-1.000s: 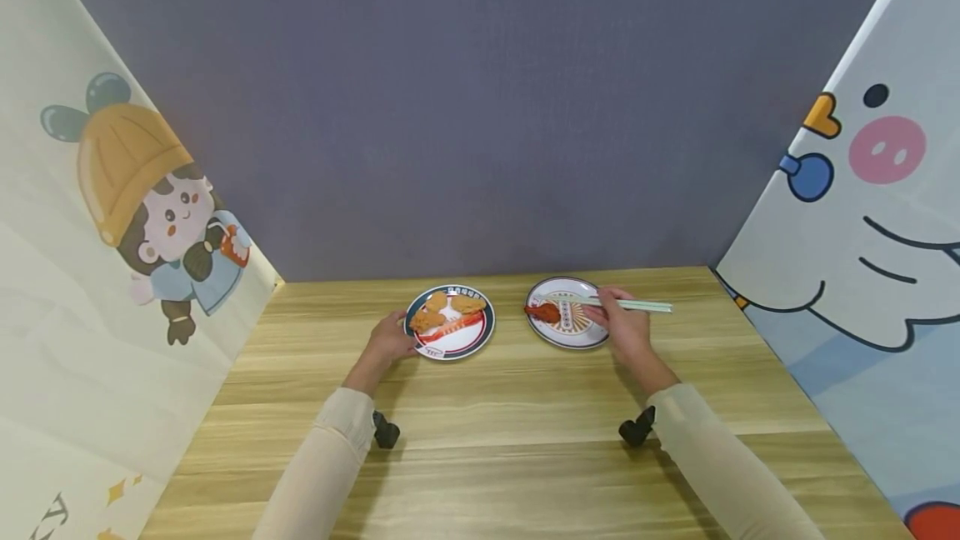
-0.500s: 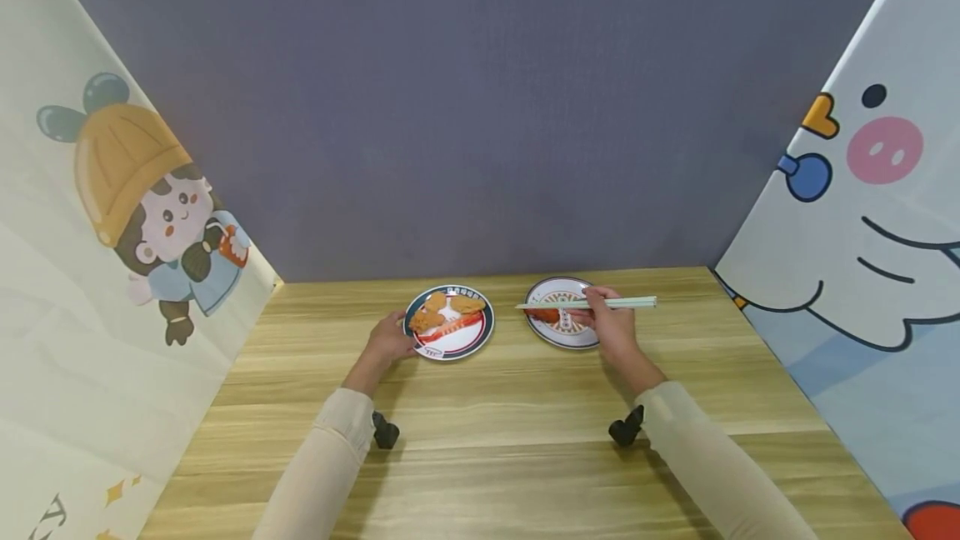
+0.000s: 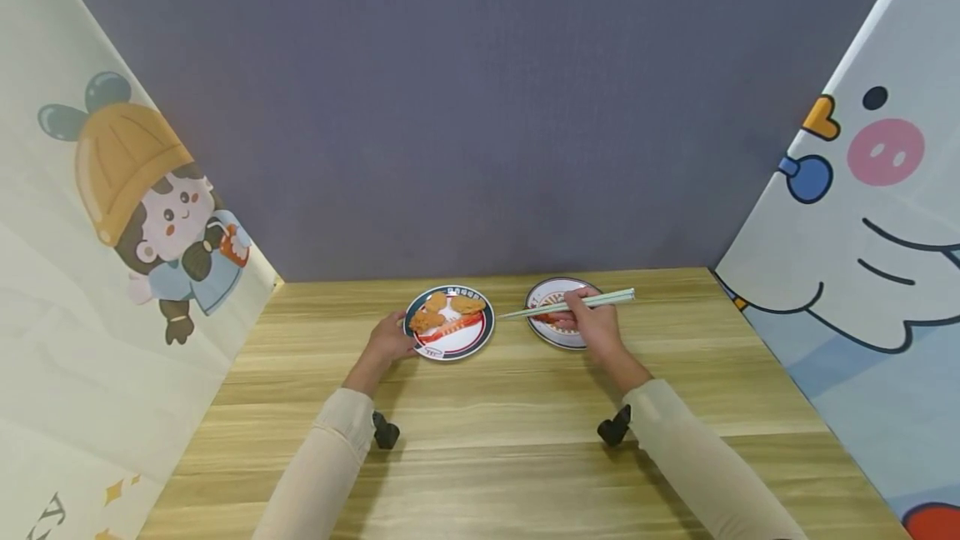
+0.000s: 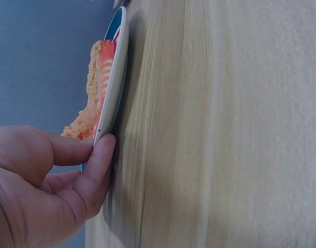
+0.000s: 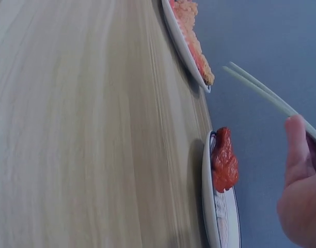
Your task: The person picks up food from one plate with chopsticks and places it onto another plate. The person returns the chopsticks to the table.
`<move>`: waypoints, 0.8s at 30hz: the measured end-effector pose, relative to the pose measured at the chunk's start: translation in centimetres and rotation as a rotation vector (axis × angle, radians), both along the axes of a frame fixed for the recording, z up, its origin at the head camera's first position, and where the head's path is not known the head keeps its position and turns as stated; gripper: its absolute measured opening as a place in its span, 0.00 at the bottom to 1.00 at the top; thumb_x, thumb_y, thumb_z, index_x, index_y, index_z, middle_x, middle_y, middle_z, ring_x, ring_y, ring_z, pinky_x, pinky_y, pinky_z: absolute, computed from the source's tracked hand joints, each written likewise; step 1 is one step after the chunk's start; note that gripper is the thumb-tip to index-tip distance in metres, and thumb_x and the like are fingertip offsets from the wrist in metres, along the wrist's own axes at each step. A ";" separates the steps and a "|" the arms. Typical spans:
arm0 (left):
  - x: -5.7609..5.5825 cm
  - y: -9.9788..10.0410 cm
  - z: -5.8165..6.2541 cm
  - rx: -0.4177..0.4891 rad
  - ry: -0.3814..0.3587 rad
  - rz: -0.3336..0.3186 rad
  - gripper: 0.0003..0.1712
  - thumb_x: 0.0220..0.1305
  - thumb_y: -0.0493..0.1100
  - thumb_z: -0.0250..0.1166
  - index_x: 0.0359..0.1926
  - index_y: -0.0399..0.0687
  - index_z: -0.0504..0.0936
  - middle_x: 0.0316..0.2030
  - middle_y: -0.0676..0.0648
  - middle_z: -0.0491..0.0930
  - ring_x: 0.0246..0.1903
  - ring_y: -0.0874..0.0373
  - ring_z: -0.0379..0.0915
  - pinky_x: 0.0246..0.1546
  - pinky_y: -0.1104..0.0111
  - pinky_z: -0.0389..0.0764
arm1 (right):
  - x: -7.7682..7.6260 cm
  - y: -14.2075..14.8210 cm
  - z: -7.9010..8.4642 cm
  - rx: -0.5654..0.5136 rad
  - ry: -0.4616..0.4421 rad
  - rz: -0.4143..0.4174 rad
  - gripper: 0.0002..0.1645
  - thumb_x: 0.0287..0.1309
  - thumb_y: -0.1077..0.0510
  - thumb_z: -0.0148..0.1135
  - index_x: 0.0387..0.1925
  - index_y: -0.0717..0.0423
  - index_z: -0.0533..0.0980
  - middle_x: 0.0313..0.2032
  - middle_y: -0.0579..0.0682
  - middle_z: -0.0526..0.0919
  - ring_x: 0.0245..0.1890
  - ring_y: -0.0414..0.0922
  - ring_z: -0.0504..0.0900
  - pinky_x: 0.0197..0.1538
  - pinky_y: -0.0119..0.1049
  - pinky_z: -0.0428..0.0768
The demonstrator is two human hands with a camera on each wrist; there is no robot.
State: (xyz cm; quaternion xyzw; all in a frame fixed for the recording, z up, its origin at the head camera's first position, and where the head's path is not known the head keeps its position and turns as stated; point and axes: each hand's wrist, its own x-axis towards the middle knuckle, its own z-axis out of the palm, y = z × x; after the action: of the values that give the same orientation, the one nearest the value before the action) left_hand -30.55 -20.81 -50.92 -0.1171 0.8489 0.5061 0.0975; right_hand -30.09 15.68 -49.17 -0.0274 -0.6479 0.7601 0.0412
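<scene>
Pinching left rim of dark-banded white plate [image 3: 459, 343] with left hand [image 3: 388, 341]. Gripping slim pale-green chopsticks [image 3: 611, 298], likely light, stiff, with right hand [image 3: 597, 334]. Farther, note glossy red-brown drumstick [image 5: 224, 161] on left side of thin-rimmed white plate [image 5: 208, 201]: probably slick, best taken at narrow end; softness unclear.

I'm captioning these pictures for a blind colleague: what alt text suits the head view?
A person's right hand holds pale green chopsticks over a plate with a red drumstick. The left hand grips a second plate by its rim, which bears fried pieces and a shrimp. Behind the wooden table is a gray wall.
</scene>
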 end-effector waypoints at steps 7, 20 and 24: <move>-0.1 0.0 -0.1 0.024 -0.001 0.002 0.46 0.56 0.23 0.64 0.76 0.37 0.60 0.65 0.27 0.73 0.38 0.54 0.82 0.32 0.69 0.89 | -0.1 -1.0 0.3 0.008 0.000 -0.029 0.06 0.72 0.60 0.55 0.41 0.60 0.73 0.24 0.46 0.88 0.21 0.40 0.88 0.25 0.32 0.88; -0.3 -0.1 -0.3 -0.008 -0.011 -0.001 0.46 0.57 0.23 0.64 0.77 0.38 0.60 0.65 0.27 0.73 0.43 0.49 0.83 0.33 0.69 0.89 | -0.4 -2.7 0.7 0.006 0.020 0.069 0.13 0.72 0.61 0.57 0.47 0.71 0.74 0.27 0.47 0.88 0.29 0.45 0.91 0.39 0.36 0.91; -0.3 0.0 -0.1 0.001 -0.025 0.008 0.46 0.57 0.22 0.64 0.77 0.39 0.60 0.66 0.27 0.72 0.42 0.50 0.84 0.33 0.69 0.90 | -0.4 -2.8 0.7 0.045 0.052 0.078 0.14 0.72 0.62 0.57 0.48 0.73 0.74 0.28 0.45 0.87 0.31 0.44 0.90 0.40 0.35 0.91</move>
State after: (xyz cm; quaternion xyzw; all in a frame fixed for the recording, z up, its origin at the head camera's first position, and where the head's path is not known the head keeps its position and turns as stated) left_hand -30.82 -20.84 -51.02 -0.1266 0.8469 0.5054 0.1061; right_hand -30.50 12.86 -48.44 0.0189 -0.6640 0.7470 0.0290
